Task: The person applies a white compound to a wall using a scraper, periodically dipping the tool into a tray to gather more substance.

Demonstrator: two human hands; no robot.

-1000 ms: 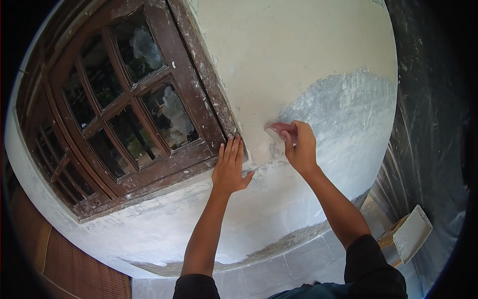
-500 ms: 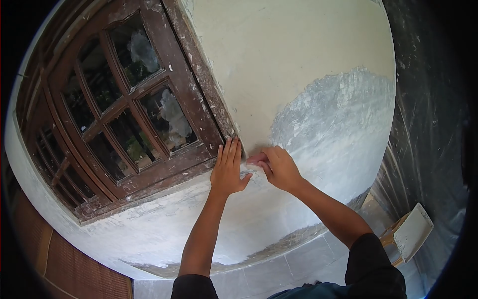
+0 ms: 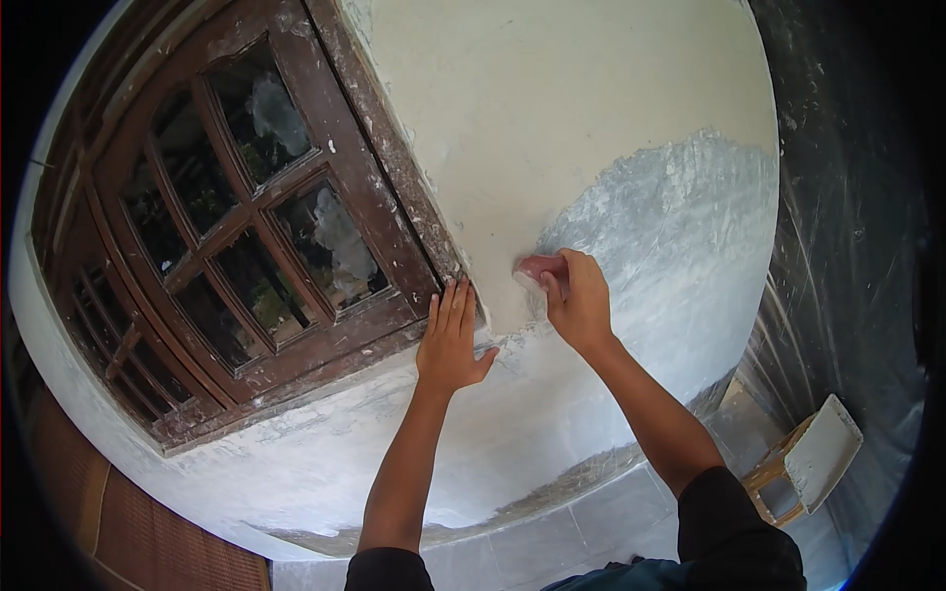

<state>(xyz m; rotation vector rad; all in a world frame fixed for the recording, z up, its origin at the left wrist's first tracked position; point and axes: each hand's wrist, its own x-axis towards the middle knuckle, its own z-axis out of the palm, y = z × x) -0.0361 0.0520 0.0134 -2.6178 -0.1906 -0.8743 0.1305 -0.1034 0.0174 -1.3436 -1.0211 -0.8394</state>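
My left hand (image 3: 450,338) lies flat on the wall, fingers together, at the lower right corner of the brown wooden window frame (image 3: 389,158). My right hand (image 3: 579,303) grips a small pinkish-red sanding block (image 3: 541,267) and presses it against the wall (image 3: 552,118), at the edge where cream paint meets a grey-white patch of filler (image 3: 680,236). The two hands are about a hand's width apart.
The window has several dusty glass panes (image 3: 335,241) and paint splashes on its frame. Plastic sheeting (image 3: 847,197) hangs at the right. A white board on a wooden stool (image 3: 818,458) stands at the lower right, above a grey tiled floor (image 3: 591,522).
My right hand slid the block down and left toward my left hand, then back up and right along the wall. My left hand stayed in place.
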